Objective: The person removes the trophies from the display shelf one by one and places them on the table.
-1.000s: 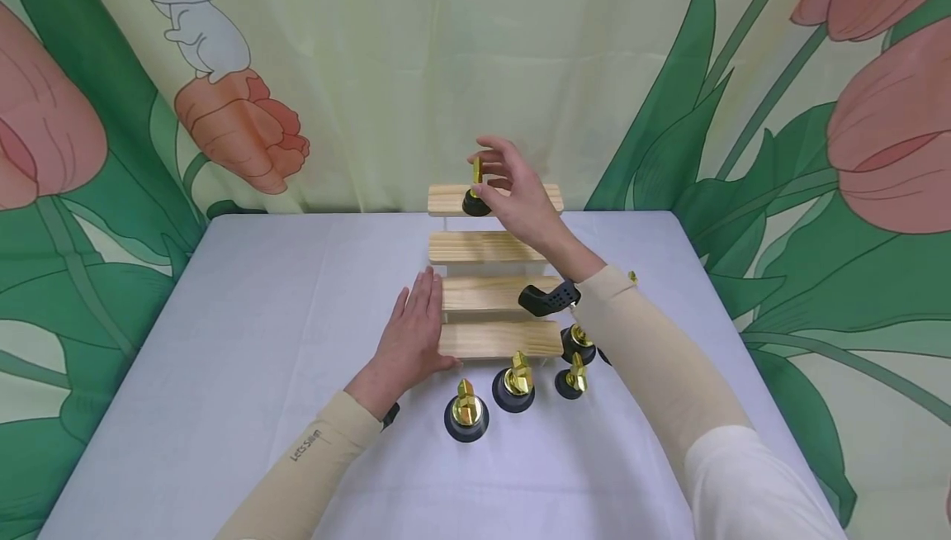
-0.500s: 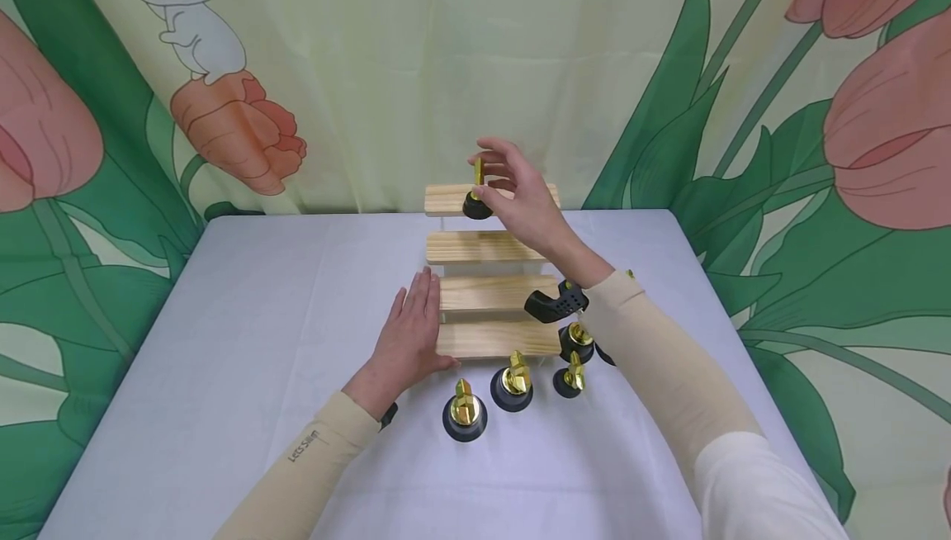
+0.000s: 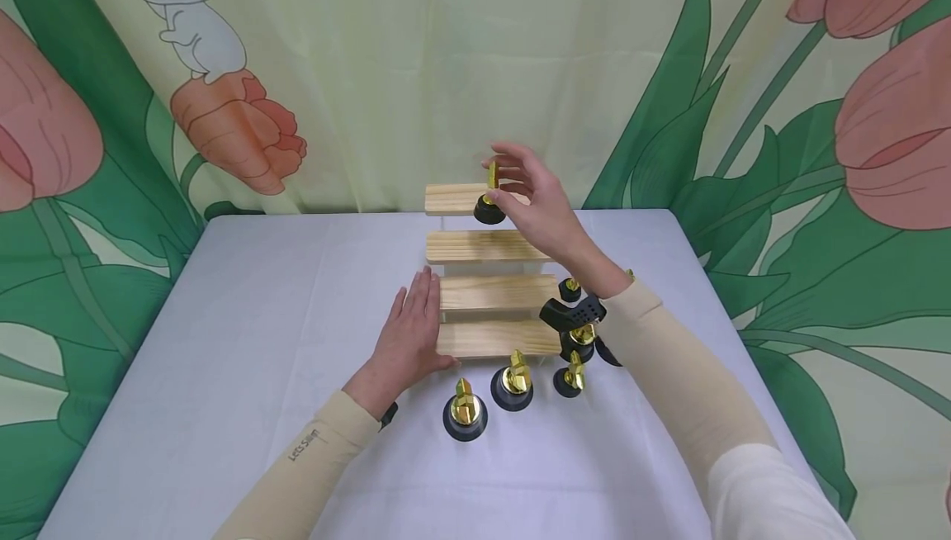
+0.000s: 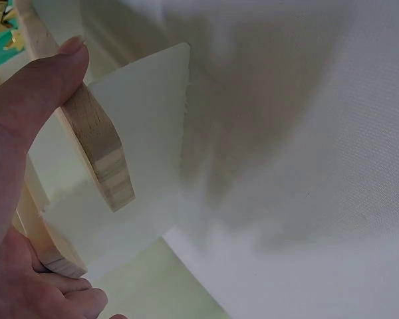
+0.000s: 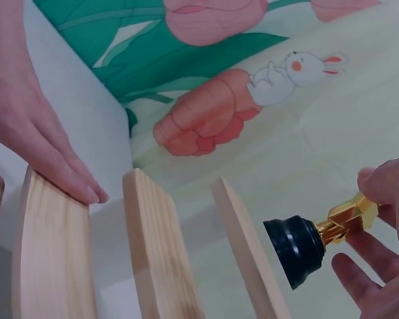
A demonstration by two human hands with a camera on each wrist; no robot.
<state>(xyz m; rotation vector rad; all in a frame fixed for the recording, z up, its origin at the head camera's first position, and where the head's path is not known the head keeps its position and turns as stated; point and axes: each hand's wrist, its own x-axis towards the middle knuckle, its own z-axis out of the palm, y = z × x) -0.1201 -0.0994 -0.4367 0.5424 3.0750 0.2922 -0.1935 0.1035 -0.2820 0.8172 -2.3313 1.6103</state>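
Observation:
My right hand (image 3: 546, 201) pinches a small trophy (image 3: 488, 208) by its gold upper part, with the round black base facing down. The trophy stands upright at the top plank (image 3: 449, 200) of a stepped wooden shelf (image 3: 494, 294). In the right wrist view the black base (image 5: 294, 251) is close to that plank; I cannot tell if they touch. My left hand (image 3: 407, 329) lies with straight fingers against the left ends of the lower planks. The left wrist view has its thumb (image 4: 70, 63) on a plank end (image 4: 100, 143).
Two larger trophies (image 3: 465, 412) (image 3: 513, 383) stand in front of the shelf. A smaller trophy (image 3: 570, 376) is at its front right corner, and several more stand along the right side, partly behind my right forearm. A patterned curtain (image 3: 357, 94) hangs behind the white-covered table (image 3: 297, 309).
My right hand has shifted a little to the right along the top plank, carrying the trophy. More of the trophies on the right shows. The left hand stays in place.

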